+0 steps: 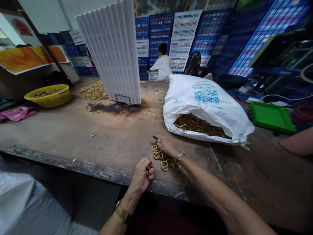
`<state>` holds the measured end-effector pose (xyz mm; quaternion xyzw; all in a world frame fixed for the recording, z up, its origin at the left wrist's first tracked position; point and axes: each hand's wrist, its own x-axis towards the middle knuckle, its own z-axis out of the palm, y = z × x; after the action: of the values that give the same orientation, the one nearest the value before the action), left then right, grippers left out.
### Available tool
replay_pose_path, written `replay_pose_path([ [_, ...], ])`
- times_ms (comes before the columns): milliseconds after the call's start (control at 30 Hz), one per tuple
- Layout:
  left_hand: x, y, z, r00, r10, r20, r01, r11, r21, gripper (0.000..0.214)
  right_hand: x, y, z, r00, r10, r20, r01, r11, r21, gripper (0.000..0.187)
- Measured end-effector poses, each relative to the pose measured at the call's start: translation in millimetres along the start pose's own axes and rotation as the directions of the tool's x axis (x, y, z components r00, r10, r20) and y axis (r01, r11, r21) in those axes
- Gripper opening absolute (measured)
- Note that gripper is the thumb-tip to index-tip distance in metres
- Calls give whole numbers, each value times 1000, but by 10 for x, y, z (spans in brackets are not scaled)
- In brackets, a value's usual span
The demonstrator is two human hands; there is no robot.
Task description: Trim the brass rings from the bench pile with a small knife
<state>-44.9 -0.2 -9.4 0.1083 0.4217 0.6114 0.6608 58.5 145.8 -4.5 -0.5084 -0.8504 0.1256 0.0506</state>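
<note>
My left hand [143, 174] is closed in a fist at the table's front edge, gripping several brass rings [147, 171]. My right hand [167, 145] lies palm down on a small pile of brass rings [164, 160], fingers curled over them; a bracelet is on that wrist. Just behind lies a white sack [207, 104] on its side, mouth open, with many more rings [198, 125] spilling inside it. One loose ring [93, 134] lies alone to the left.
A tall white ribbed stack [112, 52] stands mid-table with a ring heap [94, 90] beside it. A yellow basin [49, 95] of rings sits far left, a green tray [271, 117] right. A seated person [162, 65] is beyond, before stacked crates.
</note>
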Motion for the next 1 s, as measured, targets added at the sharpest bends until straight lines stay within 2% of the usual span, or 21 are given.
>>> replay_pose_path([
  [67, 30, 12, 50, 999, 46, -11, -45, 995, 93, 37, -79, 22, -36, 998, -27, -49, 29, 999, 29, 25],
  [200, 108, 30, 124, 991, 133, -23, -123, 963, 241, 40, -363, 35, -68, 984, -132, -120, 153, 970, 190, 19],
  [300, 145, 13, 139, 992, 129, 15, -127, 946, 298, 41, -587, 5, -37, 965, -214, -153, 253, 912, 323, 15],
  [367, 143, -13, 138, 992, 119, 29, -122, 937, 327, 41, -689, -33, -18, 958, -220, -185, 280, 862, 423, 13],
  [433, 124, -42, 137, 991, 130, 22, -130, 926, 354, 40, -747, -78, -20, 970, -163, -183, 238, 804, 545, 12],
  [533, 77, -71, 144, 976, 216, -7, -192, 882, 431, 36, -784, -135, -49, 994, -44, -104, 105, 691, 715, 11],
  [667, -13, -73, 167, 905, 423, 53, -380, 742, 553, 23, -847, -167, -65, 994, 72, 77, -104, 540, 836, 17],
  [733, -66, -73, 174, 861, 498, 101, -458, 676, 577, 18, -895, -171, -55, 977, 78, 198, -212, 451, 867, 23],
  [800, -112, -83, 171, 839, 526, 143, -500, 638, 585, 17, -939, -176, -43, 954, 54, 296, -294, 363, 884, 27],
  [833, -129, -94, 166, 840, 519, 158, -503, 637, 583, 17, -956, -178, -38, 947, 38, 320, -315, 325, 892, 28],
  [900, -151, -126, 148, 874, 457, 164, -462, 679, 571, 19, -977, -182, -30, 948, 21, 318, -312, 269, 911, 27],
  [1000, -161, -182, 112, 946, 307, 105, -315, 789, 528, 25, -983, -181, -22, 967, 71, 245, -255, 281, 925, 22],
])
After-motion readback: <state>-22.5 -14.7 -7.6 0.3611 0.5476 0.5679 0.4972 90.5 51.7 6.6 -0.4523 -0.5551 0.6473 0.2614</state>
